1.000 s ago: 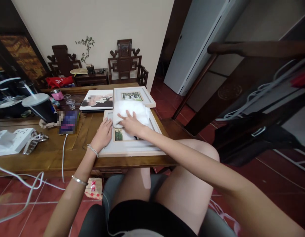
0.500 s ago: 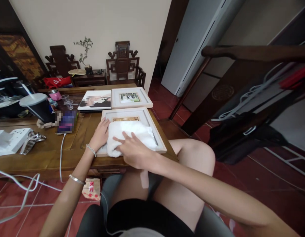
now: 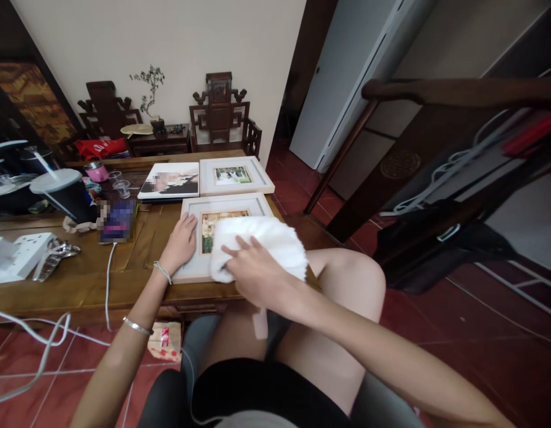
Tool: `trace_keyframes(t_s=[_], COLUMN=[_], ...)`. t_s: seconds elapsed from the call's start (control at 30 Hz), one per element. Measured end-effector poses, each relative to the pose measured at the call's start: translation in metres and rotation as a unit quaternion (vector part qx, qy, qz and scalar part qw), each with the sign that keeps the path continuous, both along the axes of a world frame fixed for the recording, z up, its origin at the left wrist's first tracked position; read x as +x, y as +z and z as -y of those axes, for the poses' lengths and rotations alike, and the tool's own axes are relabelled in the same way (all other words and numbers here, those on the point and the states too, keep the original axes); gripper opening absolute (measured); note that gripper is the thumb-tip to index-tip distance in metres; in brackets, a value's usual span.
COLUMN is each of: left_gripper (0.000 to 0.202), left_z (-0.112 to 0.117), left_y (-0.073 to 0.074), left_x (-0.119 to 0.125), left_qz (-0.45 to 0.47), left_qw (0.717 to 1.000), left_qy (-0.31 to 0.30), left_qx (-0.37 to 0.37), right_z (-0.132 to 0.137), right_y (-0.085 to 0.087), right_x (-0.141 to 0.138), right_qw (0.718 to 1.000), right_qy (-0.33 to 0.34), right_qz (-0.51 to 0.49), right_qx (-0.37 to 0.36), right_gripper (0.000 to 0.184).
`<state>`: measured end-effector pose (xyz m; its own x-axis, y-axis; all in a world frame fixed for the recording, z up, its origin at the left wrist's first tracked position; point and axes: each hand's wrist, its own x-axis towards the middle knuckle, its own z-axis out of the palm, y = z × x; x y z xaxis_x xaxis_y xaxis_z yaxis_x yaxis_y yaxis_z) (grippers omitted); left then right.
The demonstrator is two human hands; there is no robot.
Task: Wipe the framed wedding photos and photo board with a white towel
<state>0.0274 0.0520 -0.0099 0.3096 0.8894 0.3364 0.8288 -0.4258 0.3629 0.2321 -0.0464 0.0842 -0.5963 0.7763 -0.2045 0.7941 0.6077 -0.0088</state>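
On the table's near corner lies a pale wooden picture frame (image 3: 190, 271) with a small picture (image 3: 207, 235) inside, partly covered. A fluffy white cloth (image 3: 275, 238) rests over its right half and hangs past the right edge. My right hand (image 3: 257, 270) presses on the cloth and holds it, fingers somewhat spread on top and the thumb side tucked at its near-left part. At the frame's left side, my left hand (image 3: 180, 242) grips the rim, its fingertips over the edge; the thumb is hidden.
Behind lie a second frame (image 3: 237, 174) and a white photo panel (image 3: 170, 179) on a dark stack. Leftward are a phone (image 3: 117, 223) on a cable, a lidded cup (image 3: 65, 193), small plastic cups (image 3: 121, 188) and a power strip (image 3: 30, 252). A wooden chair (image 3: 391, 154) stands right.
My right hand has slid the cloth to the right across the frame, uncovering more of the picture. My left hand keeps its place on the rim. The view has shifted slightly.
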Motion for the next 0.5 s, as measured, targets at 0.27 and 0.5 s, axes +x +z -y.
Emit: trace_keyframes(t_s=[0.27,0.5], left_gripper=[0.05,0.048], left_z=[-0.001,-0.004], left_y=[0.002,0.001], left_x=[-0.005,-0.005], left_qz=[-0.029,-0.041], left_qw=[0.999,0.998], left_qy=[-0.028,-0.04], left_qx=[0.001,-0.012], right_z=[0.011,0.01], right_y=[-0.018,-0.027], right_x=[0.011,0.092], right_qw=[0.997,0.988], right_qy=[0.015,-0.085], right_qz=[-0.052,-0.023], right_qx=[0.062,0.125], right_gripper=[0.038,0.038])
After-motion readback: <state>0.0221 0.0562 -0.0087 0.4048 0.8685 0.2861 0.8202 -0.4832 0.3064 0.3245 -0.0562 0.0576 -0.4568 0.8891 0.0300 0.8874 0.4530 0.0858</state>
